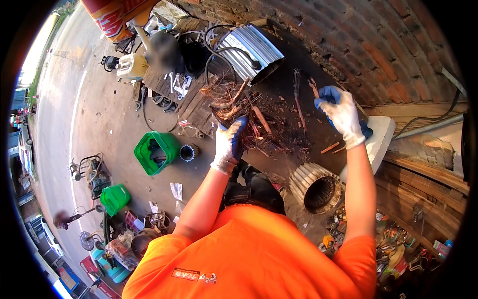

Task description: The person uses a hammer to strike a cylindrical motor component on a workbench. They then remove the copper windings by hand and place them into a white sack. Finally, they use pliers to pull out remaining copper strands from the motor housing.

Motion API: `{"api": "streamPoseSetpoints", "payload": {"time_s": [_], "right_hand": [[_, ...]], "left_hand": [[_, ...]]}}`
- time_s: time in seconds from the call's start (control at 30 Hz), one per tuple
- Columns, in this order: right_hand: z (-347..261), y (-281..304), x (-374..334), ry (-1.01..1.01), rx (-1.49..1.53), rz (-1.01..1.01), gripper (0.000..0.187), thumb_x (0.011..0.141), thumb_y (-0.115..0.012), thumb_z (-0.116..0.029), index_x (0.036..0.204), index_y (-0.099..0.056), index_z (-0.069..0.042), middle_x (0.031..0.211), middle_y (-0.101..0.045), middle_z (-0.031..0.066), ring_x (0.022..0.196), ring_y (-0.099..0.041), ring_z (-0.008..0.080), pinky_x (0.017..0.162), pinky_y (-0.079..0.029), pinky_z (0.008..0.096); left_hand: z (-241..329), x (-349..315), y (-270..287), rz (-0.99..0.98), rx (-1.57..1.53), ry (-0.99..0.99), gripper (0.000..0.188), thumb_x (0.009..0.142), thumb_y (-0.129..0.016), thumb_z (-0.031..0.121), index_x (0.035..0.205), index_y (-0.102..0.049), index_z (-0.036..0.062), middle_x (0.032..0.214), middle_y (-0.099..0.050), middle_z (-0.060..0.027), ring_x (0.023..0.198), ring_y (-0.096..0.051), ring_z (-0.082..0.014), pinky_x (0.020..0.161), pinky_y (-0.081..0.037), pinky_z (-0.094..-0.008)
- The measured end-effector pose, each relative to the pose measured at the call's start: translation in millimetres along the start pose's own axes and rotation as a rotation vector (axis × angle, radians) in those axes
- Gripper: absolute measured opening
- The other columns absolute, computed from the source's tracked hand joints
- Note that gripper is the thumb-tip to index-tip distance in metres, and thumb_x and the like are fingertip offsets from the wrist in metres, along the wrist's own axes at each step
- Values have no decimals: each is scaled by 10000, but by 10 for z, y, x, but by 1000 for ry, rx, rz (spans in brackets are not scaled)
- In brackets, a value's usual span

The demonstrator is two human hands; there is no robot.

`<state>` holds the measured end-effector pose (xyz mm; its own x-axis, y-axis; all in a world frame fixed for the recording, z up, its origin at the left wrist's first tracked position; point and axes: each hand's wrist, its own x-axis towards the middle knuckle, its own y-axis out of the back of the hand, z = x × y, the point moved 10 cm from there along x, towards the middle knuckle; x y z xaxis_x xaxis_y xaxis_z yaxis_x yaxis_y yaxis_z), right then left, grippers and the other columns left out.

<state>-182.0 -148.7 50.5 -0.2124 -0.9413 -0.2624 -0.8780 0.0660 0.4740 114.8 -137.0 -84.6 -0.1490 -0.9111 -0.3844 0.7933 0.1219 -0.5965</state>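
Note:
Both my hands wear white gloves with blue palms and fingers. My left hand (230, 142) is closed at the near edge of a tangle of copper wire (226, 99), with a bundle of the wire at its fingertips. Its inner fingers are partly hidden. Over to the right, my right hand (341, 110) pinches a short copper-coloured wire bundle (313, 87) that sticks up past the fingers. Brown strips (261, 119) and dark scraps lie on the ground between the two hands. A long thin dark bundle (299, 104) lies left of my right hand.
Beyond the wire stands a silver finned motor housing (251, 47) with a black cable. A ribbed metal cylinder (316, 188) lies near my right forearm. Left are a green bucket (157, 152), a small toothed ring (188, 152) and wooden boards (191, 107). A brick wall (373, 55) bounds the right.

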Motion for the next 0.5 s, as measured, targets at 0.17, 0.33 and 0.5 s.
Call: {"api": "streamPoseSetpoints", "payload": {"time_s": [0.17,0.33,0.5], "right_hand": [[-671,-590,-664,2,476,-196,138,835,-711,-74,948,-656,-20,779,-676,61,578,-589,84,491,-471,222],[-884,-761,-649,384,-482,101,250,801,-730,-103,1016,-646,-8,887,-671,141,780,-683,266,721,-556,349],[-689,-440,-437,187,-251,-67,335,831,-742,-251,1094,-657,-62,898,-695,88,743,-677,189,705,-560,316]], "left_hand": [[-96,-21,-222,119,-137,142,318,864,-672,-3,1162,-563,25,1022,-671,-75,884,-663,-168,776,-553,-292],[-133,-121,-589,46,-198,215,241,881,-671,44,1109,-593,36,941,-657,-47,775,-636,-147,665,-544,-290],[-36,-200,-516,84,-161,216,179,942,-622,144,1086,-620,39,902,-668,-56,785,-647,-162,677,-544,-297]]}}
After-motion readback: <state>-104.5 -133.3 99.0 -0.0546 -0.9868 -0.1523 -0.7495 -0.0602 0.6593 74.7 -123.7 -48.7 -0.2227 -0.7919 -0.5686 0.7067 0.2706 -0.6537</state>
